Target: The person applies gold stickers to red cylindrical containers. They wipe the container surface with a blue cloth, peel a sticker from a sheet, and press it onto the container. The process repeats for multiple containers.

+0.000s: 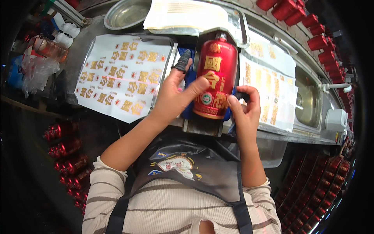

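A glossy red bottle [216, 74] with gold characters and a green round mark lies in a cradle with blue padding [189, 78], its neck pointing away from me. My left hand [175, 89] is beside it on the left, fingers stretched out and the thumb laid on the bottle's face. A black wrap [182, 61] covers one of its fingers. At the bottle's lower right edge is my right hand [246, 113], its fingers curled and thumb tip against the red side. A black cover shows on one right finger; anything pinched there is hidden.
To the left lies a white sheet of gold decals [120, 76]; more decal sheets [269, 89] are on the right. Behind stand a metal bowl [126, 15] and a paper stack [185, 15]. A sink [307, 103] is far right. Red bottles [68, 148] stand below and around.
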{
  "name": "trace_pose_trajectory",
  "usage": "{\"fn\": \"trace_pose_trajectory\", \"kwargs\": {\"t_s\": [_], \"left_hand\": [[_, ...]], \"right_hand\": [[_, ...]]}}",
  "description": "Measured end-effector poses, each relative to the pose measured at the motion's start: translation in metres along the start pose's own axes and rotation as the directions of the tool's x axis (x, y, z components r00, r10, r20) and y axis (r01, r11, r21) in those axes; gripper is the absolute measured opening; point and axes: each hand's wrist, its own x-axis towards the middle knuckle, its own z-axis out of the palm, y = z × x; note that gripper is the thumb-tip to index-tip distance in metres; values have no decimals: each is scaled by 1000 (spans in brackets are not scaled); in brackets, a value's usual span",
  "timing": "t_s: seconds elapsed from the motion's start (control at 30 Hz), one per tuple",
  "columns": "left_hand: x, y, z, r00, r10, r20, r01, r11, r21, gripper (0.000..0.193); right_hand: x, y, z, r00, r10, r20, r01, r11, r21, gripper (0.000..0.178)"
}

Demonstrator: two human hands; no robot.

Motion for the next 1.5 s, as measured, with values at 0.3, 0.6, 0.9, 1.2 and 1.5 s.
{"fn": "trace_pose_trajectory", "kwargs": {"t_s": [0.3, 0.6, 0.9, 1.2, 1.5], "left_hand": [[111, 34, 26, 986, 165, -9, -121, 756, 643, 56], [107, 19, 10, 994, 67, -82, -27, 912, 410, 51], [-219, 114, -129, 847, 417, -329, -93, 726, 681, 19], [-551, 23, -109, -207, 690, -693, 937, 343, 62, 34], [-767, -37, -175, -425, 810, -404, 890, 293, -349, 29]], "right_hand": [[-1, 2, 4, 879, -393, 270, 455, 523, -721, 116], [-22, 8, 1, 790, -453, 414, 578, 775, -255, 112], [-15, -39, 90, 203, -149, 968, 942, 299, -151, 113], [0, -68, 144, 180, -232, 956, 815, 579, -13, 90], [77, -40, 123, 187, -301, 935, 946, 313, -88, 75]]}}
